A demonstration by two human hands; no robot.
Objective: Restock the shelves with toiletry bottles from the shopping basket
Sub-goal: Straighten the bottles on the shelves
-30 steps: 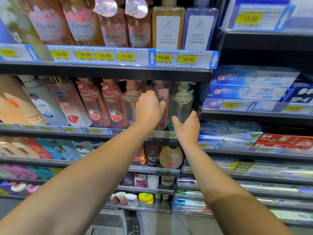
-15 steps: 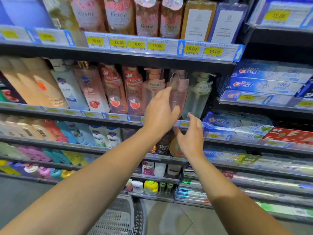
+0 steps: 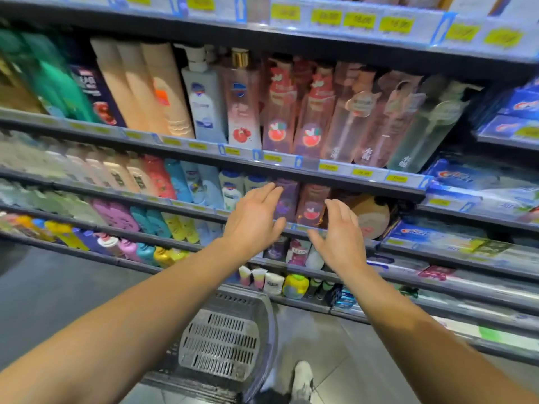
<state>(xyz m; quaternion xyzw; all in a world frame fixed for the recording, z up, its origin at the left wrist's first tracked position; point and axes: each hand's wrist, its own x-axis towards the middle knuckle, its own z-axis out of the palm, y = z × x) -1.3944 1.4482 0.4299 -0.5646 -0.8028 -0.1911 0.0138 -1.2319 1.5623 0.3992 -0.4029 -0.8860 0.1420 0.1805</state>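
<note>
My left hand (image 3: pixel 256 220) and my right hand (image 3: pixel 338 237) hover in front of the shelves with fingers straight, holding nothing. Both are below the shelf edge (image 3: pixel 335 170) that carries a row of pink pump bottles (image 3: pixel 376 121) and a pale green pump bottle (image 3: pixel 423 126). Behind my hands, on the shelf below, stand a purple bottle (image 3: pixel 287 196) and a pink bottle (image 3: pixel 310 204). The grey shopping basket (image 3: pixel 224 339) sits on the floor under my arms; its inside is hidden from view.
Peach and white bottles (image 3: pixel 154 91) fill the left of the upper shelf. Blue toothpaste boxes (image 3: pixel 472 176) stack on the right-hand shelves. Small bottles and tubes (image 3: pixel 274 282) line the lowest shelf. My white shoe (image 3: pixel 302 380) stands on the grey tiled floor beside the basket.
Both hands have drawn back and down from the pink pump bottles on the upper shelf. The view has tilted down, bringing the basket and floor into sight.
</note>
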